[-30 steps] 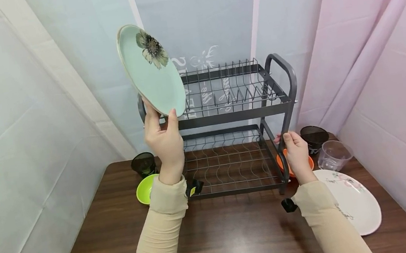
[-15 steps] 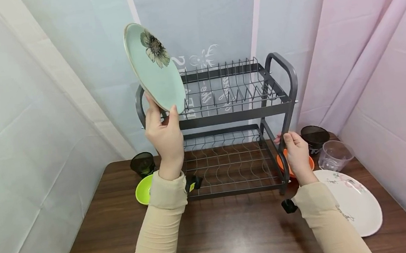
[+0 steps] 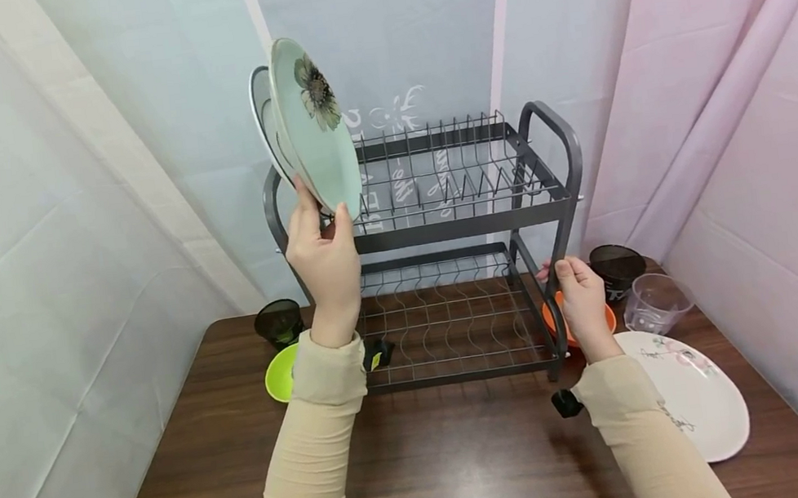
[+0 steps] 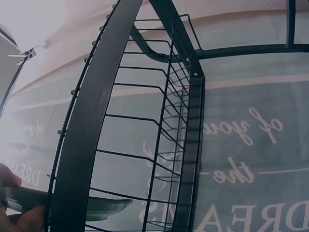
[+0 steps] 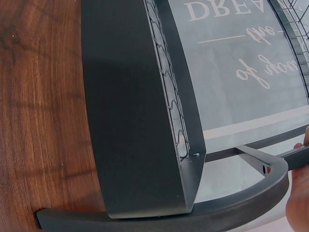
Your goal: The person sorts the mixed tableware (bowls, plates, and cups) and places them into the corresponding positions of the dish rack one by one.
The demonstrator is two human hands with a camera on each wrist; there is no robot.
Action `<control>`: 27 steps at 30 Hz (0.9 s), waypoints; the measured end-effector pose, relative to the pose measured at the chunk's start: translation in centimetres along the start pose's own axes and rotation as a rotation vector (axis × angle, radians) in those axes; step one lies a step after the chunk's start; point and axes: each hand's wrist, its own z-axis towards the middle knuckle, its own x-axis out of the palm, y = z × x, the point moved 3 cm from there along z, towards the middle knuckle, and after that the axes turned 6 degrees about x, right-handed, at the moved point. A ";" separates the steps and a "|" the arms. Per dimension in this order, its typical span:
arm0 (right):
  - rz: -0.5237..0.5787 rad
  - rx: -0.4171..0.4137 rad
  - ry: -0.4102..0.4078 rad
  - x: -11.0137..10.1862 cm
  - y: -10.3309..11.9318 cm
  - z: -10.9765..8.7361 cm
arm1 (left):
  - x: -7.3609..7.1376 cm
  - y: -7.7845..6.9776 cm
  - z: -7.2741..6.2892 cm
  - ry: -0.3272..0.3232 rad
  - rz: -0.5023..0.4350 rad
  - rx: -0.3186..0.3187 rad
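Note:
My left hand [image 3: 327, 265] pinches the lower edge of a mint-green plate [image 3: 309, 148] with a dark flower print. The plate is tilted steeply at the left end of the upper tier of a black two-tier dish rack [image 3: 456, 230]. Behind it shows the rim of another pale plate [image 3: 262, 121]; what supports that one is hidden. In the left wrist view, the green plate [image 4: 108, 208] passes behind the rack's front bar [image 4: 91, 106], with fingers at lower left. My right hand [image 3: 584, 306] grips the rack's right upright, and the right wrist view shows its fingers at the frame's edge.
A green bowl [image 3: 280, 375] and dark cup [image 3: 279, 322] stand left of the rack. An orange bowl [image 3: 610, 322], another dark cup [image 3: 617, 267], a clear cup [image 3: 660, 301] and a white floral plate [image 3: 709, 411] are at right on the wooden table [image 3: 461, 472].
The left hand has moved the green plate slightly right and turned it more upright and edge-on. The pale plate's rim has come into view behind it. The right hand stays on the rack.

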 end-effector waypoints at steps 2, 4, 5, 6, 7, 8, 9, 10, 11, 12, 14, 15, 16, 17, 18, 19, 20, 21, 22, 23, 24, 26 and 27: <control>0.013 -0.005 -0.009 0.0 -0.1 0.1 | 0.1 -0.1 0.1 0.014 0.005 -0.007; 0.020 -0.003 -0.009 0.0 0.0 0.1 | 0.1 -0.1 0.3 0.020 0.022 -0.014; 0.018 0.003 -0.007 0.0 0.1 0.0 | 0.1 -0.1 0.3 0.022 0.029 -0.021; 0.017 0.005 0.000 0.0 0.2 0.0 | 0.1 -0.1 0.4 0.024 0.035 -0.029; 0.015 0.009 0.006 0.1 0.5 -0.1 | 0.1 -0.1 0.4 0.027 0.040 -0.036; 0.009 0.013 0.011 0.2 0.8 -0.3 | 0.2 -0.1 0.4 0.031 0.045 -0.043; 0.008 0.015 0.015 0.2 1.0 -0.5 | 0.2 -0.1 0.4 0.038 0.050 -0.050; 0.009 0.018 0.017 0.3 1.3 -0.6 | 0.2 -0.1 0.5 0.046 0.054 -0.054; 0.015 0.018 0.018 0.3 1.6 -0.8 | 0.3 -0.1 0.5 0.056 0.060 -0.056; 0.020 0.016 0.020 0.3 1.7 -0.9 | 0.3 -0.2 0.5 0.066 0.070 -0.054; 0.019 0.019 0.016 0.4 1.9 -1.0 | 0.4 -0.2 0.5 0.088 0.099 -0.060; 0.021 0.018 0.017 0.3 1.8 -1.0 | 0.4 -0.2 0.6 0.099 0.118 -0.058; 0.020 0.016 0.018 0.3 1.6 -0.9 | 0.4 -0.2 0.6 0.108 0.134 -0.056; 0.021 0.015 0.020 0.2 1.5 -0.8 | 0.5 -0.2 0.6 0.115 0.148 -0.055; 0.016 0.016 0.021 0.2 1.2 -0.7 | 0.5 -0.2 0.6 0.122 0.161 -0.054; 0.011 0.015 0.023 0.1 1.0 -0.6 | 0.5 -0.2 0.6 0.126 0.171 -0.052; 0.006 0.015 0.024 0.1 0.9 -0.5 | 0.5 -0.2 0.6 0.129 0.178 -0.047; 0.006 0.014 0.026 0.1 0.7 -0.5 | 0.5 -0.2 0.6 0.131 0.184 -0.042; 0.005 0.015 0.026 0.1 0.7 -0.4 | 0.5 -0.2 0.6 0.132 0.183 -0.041; 0.005 0.015 0.026 0.1 0.7 -0.4 | 0.5 -0.3 0.7 0.135 0.185 -0.040; 0.001 0.017 0.025 0.1 0.7 -0.4 | 0.5 -0.3 0.7 0.137 0.187 -0.040; 0.001 0.019 0.023 0.1 1.0 -0.5 | 0.5 -0.3 0.7 0.145 0.187 -0.043; 0.002 0.021 0.021 0.1 1.2 -0.6 | 0.5 -0.4 0.7 0.151 0.186 -0.045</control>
